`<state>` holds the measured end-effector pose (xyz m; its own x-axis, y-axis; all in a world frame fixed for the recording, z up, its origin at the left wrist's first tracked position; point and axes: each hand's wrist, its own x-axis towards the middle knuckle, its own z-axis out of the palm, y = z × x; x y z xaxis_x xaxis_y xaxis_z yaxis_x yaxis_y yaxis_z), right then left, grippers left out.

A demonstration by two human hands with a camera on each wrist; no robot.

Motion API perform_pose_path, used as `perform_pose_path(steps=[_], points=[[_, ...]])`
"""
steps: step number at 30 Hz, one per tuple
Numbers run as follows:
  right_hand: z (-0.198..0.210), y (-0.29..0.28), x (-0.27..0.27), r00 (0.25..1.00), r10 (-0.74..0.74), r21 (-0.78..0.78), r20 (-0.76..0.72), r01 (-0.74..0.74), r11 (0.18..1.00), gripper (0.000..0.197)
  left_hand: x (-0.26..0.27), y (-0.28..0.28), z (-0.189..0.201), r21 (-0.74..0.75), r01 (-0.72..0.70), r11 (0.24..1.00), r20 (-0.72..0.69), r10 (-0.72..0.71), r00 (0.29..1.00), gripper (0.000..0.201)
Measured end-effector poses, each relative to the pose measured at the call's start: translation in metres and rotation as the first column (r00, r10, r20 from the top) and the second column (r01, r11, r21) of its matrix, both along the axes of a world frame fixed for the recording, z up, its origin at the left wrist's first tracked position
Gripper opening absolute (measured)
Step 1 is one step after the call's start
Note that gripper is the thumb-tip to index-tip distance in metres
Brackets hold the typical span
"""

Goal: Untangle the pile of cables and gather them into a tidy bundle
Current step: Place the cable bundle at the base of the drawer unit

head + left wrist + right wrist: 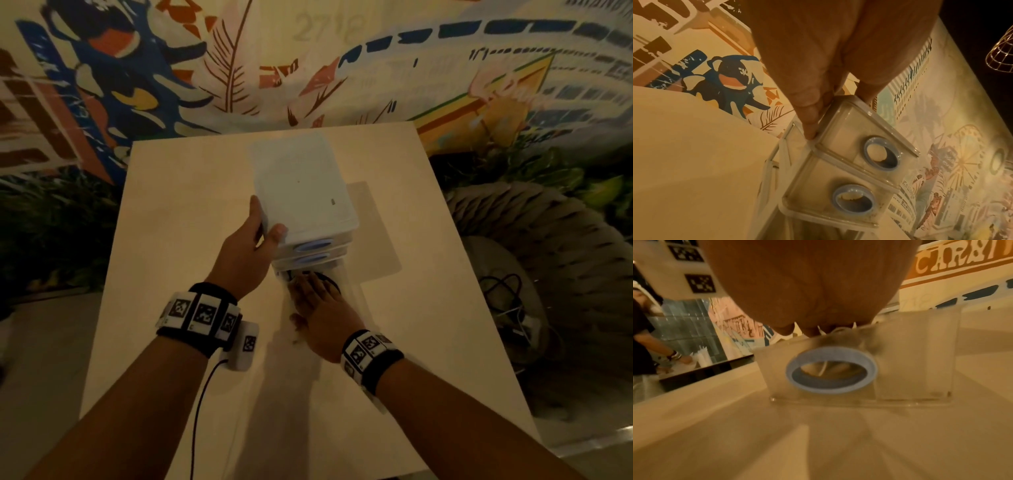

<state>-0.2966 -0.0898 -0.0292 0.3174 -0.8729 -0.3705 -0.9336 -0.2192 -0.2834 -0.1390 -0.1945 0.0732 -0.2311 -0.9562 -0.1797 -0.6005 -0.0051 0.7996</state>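
Observation:
A clear stacked drawer unit [301, 185] with blue ring pulls stands on the white table [171, 240]. My left hand [263, 226] grips its near left top corner, thumb on the lid. The thumb [809, 123] presses the corner of the drawer unit [840, 129] in the left wrist view. The bottom drawer [910, 361] is pulled out toward me. My right hand [311, 291] reaches into it, fingers stretched flat over dark cables [330, 279]. A white cable [823, 368] shows through the drawer's blue ring [830, 369]. Most of the cable pile is hidden under my hand.
A woven chair [548, 257] stands right of the table, with black cables [503, 291] lying on its seat. A painted mural wall rises behind the table. Another person [643, 337] works at a counter far left in the right wrist view.

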Motion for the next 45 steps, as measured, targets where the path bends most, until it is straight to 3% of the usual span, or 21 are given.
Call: perform_pose_path(steps=[3, 5, 8, 10, 11, 12, 14, 16, 18, 21, 27, 35, 41, 45], points=[[0.015, 0.0, -0.001, 0.995, -0.037, -0.073, 0.097, 0.044, 0.996, 0.066, 0.001, -0.001, -0.003, 0.003, 0.011, 1.0, -0.014, -0.011, 1.0, 0.078], [0.031, 0.009, -0.009, 0.957, -0.108, -0.161, 0.269, 0.155, 0.975, 0.06, 0.0, 0.0, -0.003, -0.005, 0.011, 1.0, -0.017, -0.011, 1.0, 0.078], [0.055, 0.049, -0.027, 0.782, -0.337, -0.137, 0.524, 0.468, 0.873, 0.036, 0.0, 0.001, -0.005, -0.017, 0.015, 1.0, -0.026, -0.016, 1.0, 0.077], [0.045, 0.082, -0.039, 0.648, -0.541, 0.035, 0.536, 0.623, 0.781, 0.021, 0.0, 0.001, -0.006, -0.025, 0.013, 1.0, -0.031, -0.014, 0.999, 0.076], [0.035, 0.096, -0.043, 0.56, -0.656, 0.184, 0.507, 0.673, 0.717, 0.022, 0.0, 0.002, -0.007, -0.025, 0.01, 1.0, -0.036, -0.011, 0.999, 0.076], [0.023, 0.107, -0.046, 0.426, -0.774, 0.376, 0.469, 0.696, 0.611, 0.024, 0.0, 0.002, -0.007, -0.025, 0.005, 1.0, -0.039, -0.006, 0.999, 0.076], [0.004, 0.118, -0.045, 0.031, -0.937, 0.758, 0.347, 0.579, 0.3, 0.025, 0.0, 0.002, -0.008, -0.019, 0.002, 1.0, -0.047, -0.003, 0.999, 0.076], [-0.001, 0.112, -0.039, -0.311, -0.935, 0.939, 0.171, 0.34, 0.059, 0.026, 0.0, 0.002, -0.008, -0.019, 0.005, 1.0, -0.056, -0.006, 0.998, 0.077], [0.002, 0.099, -0.032, -0.519, -0.852, 0.988, 0.072, 0.153, -0.01, 0.027, 0.001, 0.003, -0.009, -0.03, 0.012, 0.999, -0.052, -0.013, 0.999, 0.077], [-0.004, 0.078, -0.02, -0.68, -0.731, 0.998, 0.054, 0.057, 0.021, 0.028, 0.002, 0.003, -0.009, -0.031, 0.024, 0.999, -0.046, -0.025, 0.999, 0.077], [-0.014, 0.068, 0.011, -0.864, -0.503, 0.999, 0.032, 0.022, 0.027, 0.032, 0.002, -0.001, -0.005, -0.019, 0.04, 0.999, -0.053, -0.041, 0.998, 0.078], [-0.01, 0.045, 0.033, -0.852, -0.497, 0.985, 0.164, 0.111, 0.135, 0.026, 0.004, -0.003, -0.01, -0.022, 0.045, 0.999, -0.041, -0.046, 0.998, 0.078], [-0.01, -0.006, 0.031, -0.903, -0.41, 0.984, 0.13, 0.067, 0.165, 0.034, 0.004, -0.006, -0.011, -0.024, 0.033, 0.999, -0.039, -0.034, 0.999, 0.077], [-0.002, -0.035, 0.029, -0.887, -0.435, 0.98, 0.155, 0.082, 0.183, 0.03, 0.003, -0.005, -0.011, -0.025, 0.021, 0.999, -0.032, -0.022, 0.999, 0.075]])
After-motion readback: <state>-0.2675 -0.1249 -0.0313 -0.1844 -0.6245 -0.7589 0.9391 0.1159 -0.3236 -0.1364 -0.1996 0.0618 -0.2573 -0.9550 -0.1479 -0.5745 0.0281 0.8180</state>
